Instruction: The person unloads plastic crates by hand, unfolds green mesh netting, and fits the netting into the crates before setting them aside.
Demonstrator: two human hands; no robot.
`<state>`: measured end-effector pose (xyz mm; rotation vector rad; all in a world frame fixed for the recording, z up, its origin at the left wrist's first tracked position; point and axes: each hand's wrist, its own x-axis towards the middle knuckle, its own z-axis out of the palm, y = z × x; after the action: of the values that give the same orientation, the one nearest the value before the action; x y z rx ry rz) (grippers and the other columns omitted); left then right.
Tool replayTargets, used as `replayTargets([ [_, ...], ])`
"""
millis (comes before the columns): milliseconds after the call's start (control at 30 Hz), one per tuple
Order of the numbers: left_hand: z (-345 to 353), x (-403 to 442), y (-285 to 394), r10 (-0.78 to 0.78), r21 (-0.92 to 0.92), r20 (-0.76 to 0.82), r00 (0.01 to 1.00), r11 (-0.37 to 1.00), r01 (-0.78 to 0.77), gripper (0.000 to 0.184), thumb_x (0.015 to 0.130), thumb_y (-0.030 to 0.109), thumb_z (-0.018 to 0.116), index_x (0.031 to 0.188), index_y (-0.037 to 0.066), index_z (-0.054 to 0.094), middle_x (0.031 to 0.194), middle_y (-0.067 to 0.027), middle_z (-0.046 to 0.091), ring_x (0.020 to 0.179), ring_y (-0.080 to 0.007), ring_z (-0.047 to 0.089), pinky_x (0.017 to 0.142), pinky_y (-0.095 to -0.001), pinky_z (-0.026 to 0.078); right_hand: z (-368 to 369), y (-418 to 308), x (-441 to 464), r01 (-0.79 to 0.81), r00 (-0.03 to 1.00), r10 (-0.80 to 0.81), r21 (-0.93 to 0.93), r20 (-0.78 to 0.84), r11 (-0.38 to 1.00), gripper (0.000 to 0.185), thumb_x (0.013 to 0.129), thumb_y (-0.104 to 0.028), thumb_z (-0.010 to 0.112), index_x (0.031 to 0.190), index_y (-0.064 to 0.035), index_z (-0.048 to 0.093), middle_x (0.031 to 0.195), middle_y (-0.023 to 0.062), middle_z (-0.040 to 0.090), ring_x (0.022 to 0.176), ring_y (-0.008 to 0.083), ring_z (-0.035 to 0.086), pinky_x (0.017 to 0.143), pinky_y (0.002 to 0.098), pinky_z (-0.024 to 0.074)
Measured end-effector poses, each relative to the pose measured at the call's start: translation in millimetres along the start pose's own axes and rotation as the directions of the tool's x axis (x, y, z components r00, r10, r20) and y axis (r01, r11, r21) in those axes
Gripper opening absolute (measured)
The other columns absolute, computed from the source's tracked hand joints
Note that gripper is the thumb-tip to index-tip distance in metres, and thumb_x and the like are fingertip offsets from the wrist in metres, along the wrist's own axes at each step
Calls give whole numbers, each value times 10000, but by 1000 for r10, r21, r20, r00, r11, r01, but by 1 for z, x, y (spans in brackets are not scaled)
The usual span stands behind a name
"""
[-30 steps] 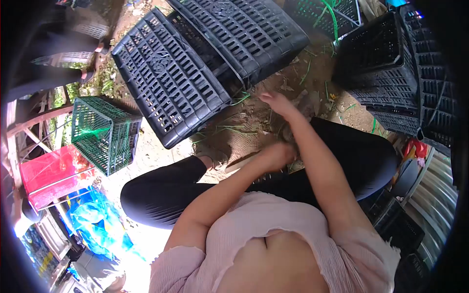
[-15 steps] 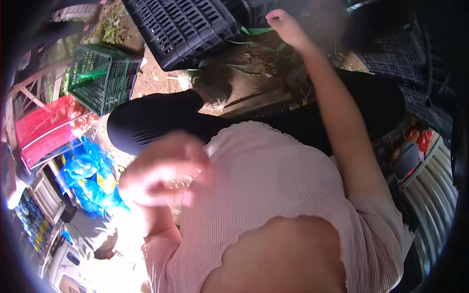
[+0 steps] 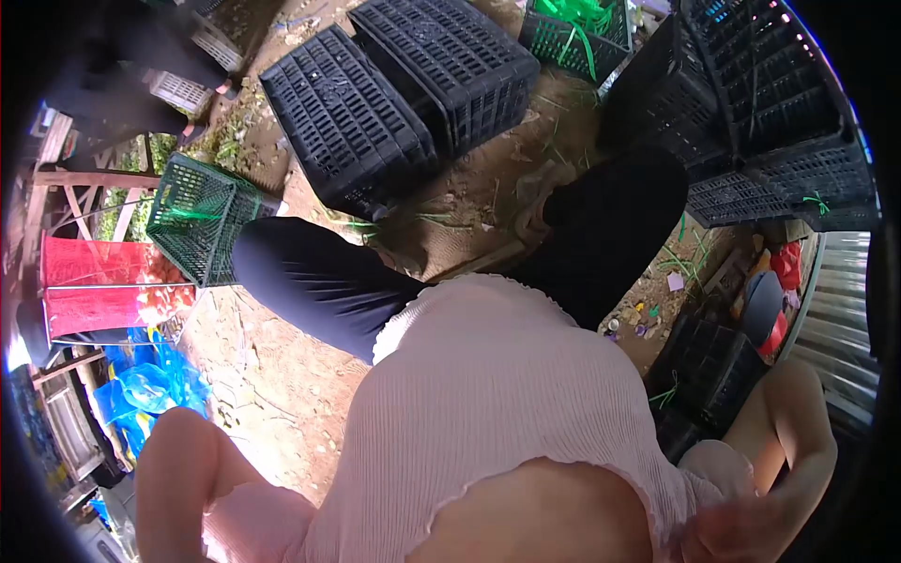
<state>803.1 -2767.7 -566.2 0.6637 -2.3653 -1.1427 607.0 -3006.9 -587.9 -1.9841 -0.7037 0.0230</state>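
Note:
My right arm bends sharply at the lower right, and its forearm comes back toward my shoulder. My right hand [image 3: 737,533] is a blur beside the pink sleeve, its fingers not distinct. On the left only the bent elbow shows; my left hand lies beyond the frame's lower edge. I sit with knees apart, in a pale pink ribbed top [image 3: 497,366] and dark trousers [image 3: 314,281]. Beyond my knees two black plastic crates [image 3: 343,117] stand side by side on the dirt, bottoms up. No crate touches either arm's visible part.
A green crate [image 3: 192,225] stands by my left knee, near red mesh [image 3: 94,286] and blue plastic [image 3: 150,389]. Stacked black crates [image 3: 760,178] rise at the right. Far off, another crate holds green strips [image 3: 577,14]. Corrugated metal [image 3: 845,319] edges the right side.
My right hand has come back from beyond the knees to my right shoulder. My left hand has dropped out of view from in front of my chest. The view has shifted, showing more crates.

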Motion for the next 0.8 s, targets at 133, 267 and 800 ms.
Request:
replayTargets([
  [133, -1, -6, 3, -87, -80, 9, 996, 993, 87, 278, 814, 232, 521, 1012, 38, 514, 931, -50, 539, 794, -131, 514, 704, -282, 423, -22, -5, 6, 155, 986, -157, -43, -50, 987, 369, 710, -98, 582, 1056, -3, 497, 1051, 104, 523, 908, 171, 517, 807, 280, 395],
  [267, -16, -36, -41, -242, -464, -154, 958, 874, 146, 284, 820, 253, 521, 1003, 36, 514, 923, -41, 537, 803, -121, 507, 715, -273, 419, -81, 32, 19, 89, 955, -132, -168, -267, 982, 344, 739, -105, 565, 1056, 8, 493, 1039, 103, 532, 906, 154, 510, 818, 270, 381],
  [800, -85, -379, -470, -523, -856, -38, -852, 456, -242, 528, 713, 430, 596, 1021, 3, 551, 947, -116, 583, 856, -248, 555, 757, -354, 424, -255, 614, 174, -922, 361, 709, -118, -607, 368, 815, 663, -575, 555, 1138, 71, 410, 1136, 265, 445, 1089, 352, 419, 907, 361, 338],
])
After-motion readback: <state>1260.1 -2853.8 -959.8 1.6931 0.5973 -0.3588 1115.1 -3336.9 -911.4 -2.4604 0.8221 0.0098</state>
